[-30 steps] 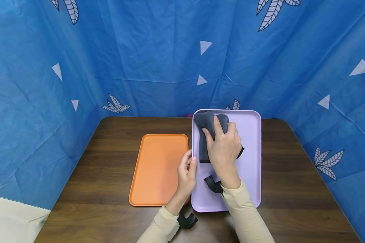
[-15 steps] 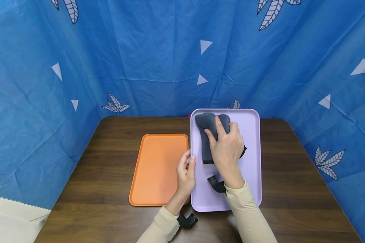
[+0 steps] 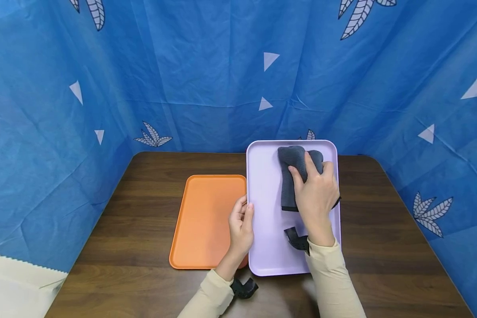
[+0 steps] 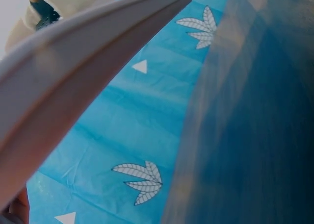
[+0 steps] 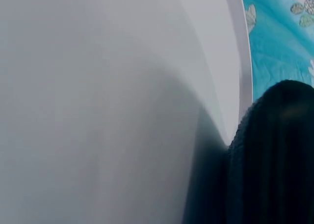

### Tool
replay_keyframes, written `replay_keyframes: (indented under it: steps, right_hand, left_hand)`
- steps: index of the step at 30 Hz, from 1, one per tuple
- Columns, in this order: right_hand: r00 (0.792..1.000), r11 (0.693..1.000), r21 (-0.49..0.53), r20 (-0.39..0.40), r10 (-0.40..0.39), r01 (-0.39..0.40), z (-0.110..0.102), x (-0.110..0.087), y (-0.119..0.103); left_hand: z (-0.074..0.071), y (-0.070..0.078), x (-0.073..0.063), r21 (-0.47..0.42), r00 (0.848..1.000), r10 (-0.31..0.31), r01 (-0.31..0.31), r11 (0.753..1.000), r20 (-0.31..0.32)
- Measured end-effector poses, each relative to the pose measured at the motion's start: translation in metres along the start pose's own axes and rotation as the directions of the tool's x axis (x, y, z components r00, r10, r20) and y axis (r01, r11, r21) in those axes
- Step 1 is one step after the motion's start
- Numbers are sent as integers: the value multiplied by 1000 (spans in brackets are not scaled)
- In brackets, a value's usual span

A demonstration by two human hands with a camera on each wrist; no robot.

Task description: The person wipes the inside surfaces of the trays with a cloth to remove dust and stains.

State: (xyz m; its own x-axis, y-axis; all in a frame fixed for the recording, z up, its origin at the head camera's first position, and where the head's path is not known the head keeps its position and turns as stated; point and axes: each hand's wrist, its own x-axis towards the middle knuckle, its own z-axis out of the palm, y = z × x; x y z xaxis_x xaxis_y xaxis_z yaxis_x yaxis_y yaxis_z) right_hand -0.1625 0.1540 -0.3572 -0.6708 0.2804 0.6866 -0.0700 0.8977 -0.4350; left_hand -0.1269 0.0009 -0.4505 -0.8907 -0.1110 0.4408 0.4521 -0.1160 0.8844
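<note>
My left hand (image 3: 240,227) grips the left rim of a lavender tray (image 3: 268,247), its thumb over the edge. In the left wrist view the tray (image 4: 73,72) shows edge-on, raised above the table. A dark grey cloth (image 3: 289,190), folded and bunched, lies against the tray's upper right part. My right hand (image 3: 317,194) holds it, thumb and index finger pinching into the folds. In the right wrist view the cloth (image 5: 240,170) is a dark shape at lower right, against the pale tray floor (image 5: 98,106).
An orange tray (image 3: 212,216) lies on the brown wooden table (image 3: 143,212), left of the lavender one and partly behind my left hand. A blue curtain (image 3: 206,75) with leaf and triangle prints stands behind and at both sides. A cream cloth (image 3: 16,287) shows at lower left.
My right hand and the grey cloth have moved right across the tray, from its left side toward its right edge. The tray has shifted slightly left and up; my left hand keeps its grip.
</note>
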Motion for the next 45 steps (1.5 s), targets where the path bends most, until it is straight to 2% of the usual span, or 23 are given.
replay_keyframes:
  steps: [6,11,28,35,45]
  right_hand:
    - [998,998,-15,11,60,-59,-7,4,18]
    - [995,995,-23,23,96,-96,-9,5,27]
    - [992,992,-12,29,122,-122,-7,0,21]
    - [996,997,-11,38,77,-77,-3,-5,9]
    - [998,998,5,-3,-70,70,4,-13,-13]
  left_hand:
    - [-1,-1,1,3,1000,1,-1,1000,-19]
    - [-1,0,1,1,1000,5,-5,1000,-6]
    - [-1,1,2,-1,1000,20,-20,1000,4]
    - [0,1,1,12,1000,9,-9,1000,3]
    - [1,-3,0,26,999,31,-31,999,14]
